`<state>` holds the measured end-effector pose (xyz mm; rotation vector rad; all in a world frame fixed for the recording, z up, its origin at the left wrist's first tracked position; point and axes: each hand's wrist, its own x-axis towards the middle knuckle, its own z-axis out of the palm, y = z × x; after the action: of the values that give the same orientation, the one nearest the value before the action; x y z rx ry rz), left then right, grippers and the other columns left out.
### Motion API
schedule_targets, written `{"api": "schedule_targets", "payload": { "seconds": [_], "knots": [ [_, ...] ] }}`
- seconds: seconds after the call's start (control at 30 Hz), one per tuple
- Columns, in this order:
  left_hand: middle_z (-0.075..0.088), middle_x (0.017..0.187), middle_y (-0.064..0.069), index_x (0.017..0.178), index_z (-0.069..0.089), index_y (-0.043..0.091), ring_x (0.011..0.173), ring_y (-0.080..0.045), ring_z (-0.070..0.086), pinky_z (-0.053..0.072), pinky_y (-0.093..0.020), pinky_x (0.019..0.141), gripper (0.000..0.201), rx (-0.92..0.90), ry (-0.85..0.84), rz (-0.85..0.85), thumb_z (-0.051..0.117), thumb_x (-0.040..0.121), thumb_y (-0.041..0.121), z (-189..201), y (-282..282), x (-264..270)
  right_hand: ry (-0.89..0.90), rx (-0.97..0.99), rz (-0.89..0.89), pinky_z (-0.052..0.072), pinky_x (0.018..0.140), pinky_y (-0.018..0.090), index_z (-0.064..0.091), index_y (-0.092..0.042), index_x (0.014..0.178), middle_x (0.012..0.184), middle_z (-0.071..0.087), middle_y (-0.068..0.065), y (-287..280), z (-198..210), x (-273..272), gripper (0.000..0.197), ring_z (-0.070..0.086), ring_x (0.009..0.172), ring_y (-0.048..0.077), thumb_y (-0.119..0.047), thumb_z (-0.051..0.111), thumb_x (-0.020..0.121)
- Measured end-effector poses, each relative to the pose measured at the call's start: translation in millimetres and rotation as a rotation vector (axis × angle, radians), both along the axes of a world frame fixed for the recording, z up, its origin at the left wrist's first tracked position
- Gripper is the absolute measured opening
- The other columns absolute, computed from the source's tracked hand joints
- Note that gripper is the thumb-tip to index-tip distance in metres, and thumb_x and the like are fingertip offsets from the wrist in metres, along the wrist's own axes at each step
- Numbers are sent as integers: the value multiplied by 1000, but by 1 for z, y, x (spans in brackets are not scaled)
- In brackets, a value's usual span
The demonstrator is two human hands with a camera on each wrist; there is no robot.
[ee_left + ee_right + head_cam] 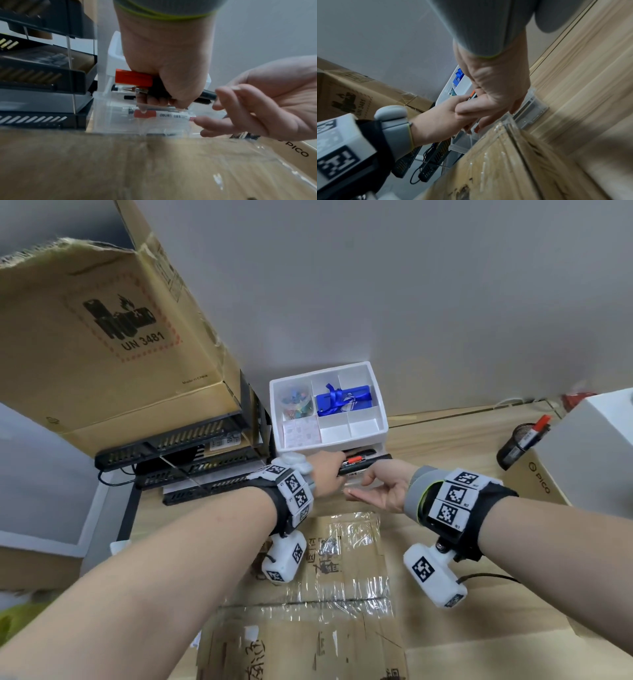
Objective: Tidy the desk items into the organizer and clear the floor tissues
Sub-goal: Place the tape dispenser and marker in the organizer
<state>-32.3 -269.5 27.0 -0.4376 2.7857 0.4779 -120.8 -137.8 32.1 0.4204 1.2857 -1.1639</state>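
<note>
The left hand (164,75) clenches a bundle of pens (135,79) over the organizer's (329,405) open clear drawer (137,121). The right hand (267,108), fingers relaxed, steadies the drawer front. Letting go unevenly could spill pens onto the worktop (445,436).

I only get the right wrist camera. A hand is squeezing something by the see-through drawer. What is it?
Observer: The left hand has a bundle of pens in its grip, one with a fat red cap, right over the clear plastic drawer.
Operator: Is anything in the drawer already?
Observer: Yes, a white marker with a red cap lies inside it.
Operator: Are there more pens to tidy?
Observer: Far to the right, a black mesh cup holds a red-capped marker.
</note>
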Motion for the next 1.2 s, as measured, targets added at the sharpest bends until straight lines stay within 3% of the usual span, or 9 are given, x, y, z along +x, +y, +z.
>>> {"api": "schedule_targets", "payload": {
  "seconds": [0.13,0.33,0.47,0.63,0.8,0.93,1.0,1.1,1.2],
  "knots": [
    [69,107,-7,121,55,14,94,-26,66,53,-37,81,38,-36,69,45,53,95,42,-10,3,-6,9,7,43,58,43,38,40,12,133,97,63,35,6,-7,-4,41,71,56,41,9,39,92],
    [68,105,-7,115,60,12,93,-27,64,52,-37,80,30,-130,51,-25,47,95,31,-6,-4,-1,71,-1,-41,60,49,41,45,2,130,122,58,35,3,-10,-4,40,70,57,44,10,33,93],
    [70,99,-3,108,63,16,87,-24,64,52,-33,74,24,-182,-2,-59,49,94,28,3,-22,13,136,44,-42,60,46,38,40,-2,126,105,59,29,-2,-3,-1,38,70,52,37,3,42,89],
    [68,110,1,125,60,22,99,-21,63,49,-31,81,30,-137,51,-78,53,96,27,11,-37,32,187,96,-41,56,41,33,41,-3,133,121,59,25,-3,-2,-3,51,71,52,34,-3,46,83],
    [63,123,0,137,55,25,107,-20,61,38,-23,78,41,-68,98,-147,48,97,17,10,-31,29,197,94,-41,58,43,35,44,-4,123,105,65,27,-6,0,1,38,72,56,34,0,42,85],
    [51,139,0,144,44,38,117,-22,53,46,-35,91,63,-2,21,-255,42,90,7,4,-29,28,209,104,-40,58,44,36,46,-2,128,99,68,28,-12,-2,3,44,72,60,37,2,38,84],
    [44,149,5,141,49,37,125,-22,47,45,-40,100,61,-40,-52,-313,39,90,7,6,-26,25,211,98,-33,58,44,37,48,1,124,98,69,29,-12,-2,3,40,73,61,37,0,38,86],
    [54,139,4,120,69,22,114,-21,51,46,-40,96,40,-89,-131,-319,39,94,18,11,-26,25,204,104,-5,58,42,37,50,5,114,94,69,30,-11,0,3,27,72,55,35,-2,40,90],
    [53,141,1,103,74,17,116,-20,54,49,-39,94,36,-94,-144,-300,43,89,27,12,-32,32,187,104,-25,60,48,40,49,3,101,95,68,31,-11,2,4,17,72,57,36,3,39,87]
  ]
}}
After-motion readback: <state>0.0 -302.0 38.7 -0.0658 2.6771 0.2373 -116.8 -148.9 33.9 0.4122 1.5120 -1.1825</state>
